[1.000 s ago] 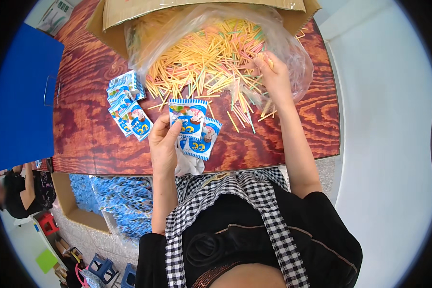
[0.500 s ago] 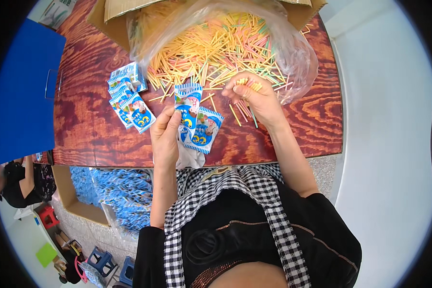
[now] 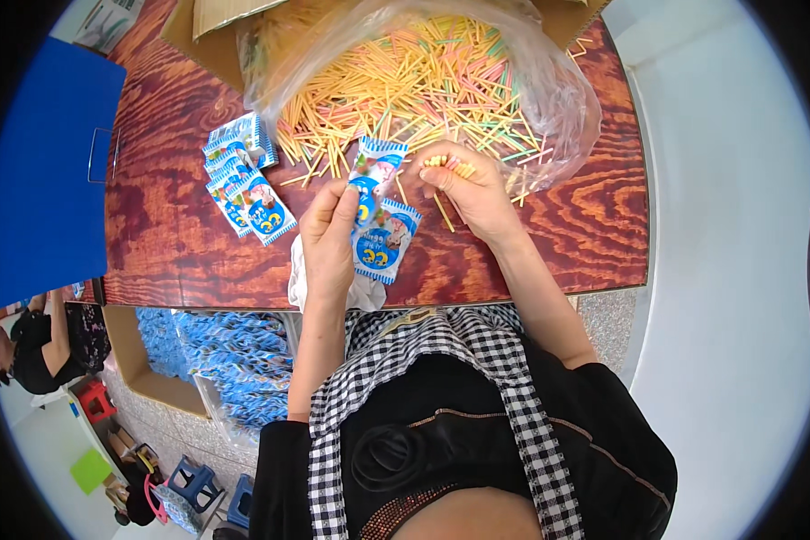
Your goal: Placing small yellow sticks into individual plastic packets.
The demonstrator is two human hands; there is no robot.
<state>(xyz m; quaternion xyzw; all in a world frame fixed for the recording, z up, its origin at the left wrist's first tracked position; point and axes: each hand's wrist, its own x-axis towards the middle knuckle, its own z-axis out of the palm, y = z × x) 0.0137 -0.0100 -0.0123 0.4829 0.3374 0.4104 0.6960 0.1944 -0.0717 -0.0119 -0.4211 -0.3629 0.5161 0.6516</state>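
Observation:
My left hand (image 3: 330, 229) pinches a small blue-and-white packet (image 3: 375, 175) between thumb and fingers, its striped end pointing away from me. Under and beside it, a second blue-and-white packet (image 3: 385, 243) lies on a crumpled white cloth or paper (image 3: 366, 295). My right hand (image 3: 477, 198) is curled around a bunch of short thin sticks (image 3: 450, 166), mostly pale yellow, whose ends show at the fingers. Its fingertips are close to the packet's right edge; whether they touch it I cannot tell. Beyond both hands spreads a heap of yellow, pink and green sticks (image 3: 396, 85).
A clear plastic bag (image 3: 567, 108) and a cardboard box (image 3: 209, 54) surround the heap. Several packets (image 3: 263, 211) overlap on the wooden table (image 3: 162, 261) at left. Below its edge, a container holds many blue packets (image 3: 243, 360). Another person (image 3: 58, 346) is at far left.
My left hand has moved up and right, bringing the packet, now tilted, nearer my right hand. My right hand has shifted slightly, still holding the sticks.

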